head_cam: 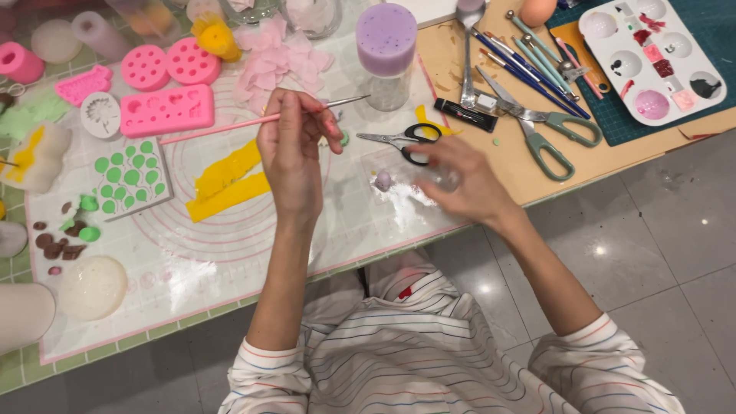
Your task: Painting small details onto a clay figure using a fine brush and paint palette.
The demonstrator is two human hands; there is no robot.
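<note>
My left hand (291, 153) is raised over a clear work mat (230, 245) and grips a thin pink-handled modelling tool (230, 124) that lies level, its metal tip pointing right. My right hand (468, 180) is blurred near the mat's right edge, fingers curled around something small and pale that I cannot make out. A small lilac lump (382, 181) sits in white powder just left of that hand. Small black-handled scissors (406, 140) lie just beyond it.
Yellow clay strips (226, 184) lie on the mat. Pink silicone moulds (165, 109) and a green-dotted sheet (130, 178) are at the left. A lilac-topped jar (386, 54), green-handled scissors (548, 130), brushes (529, 69) and a paint palette (652, 57) stand at the right.
</note>
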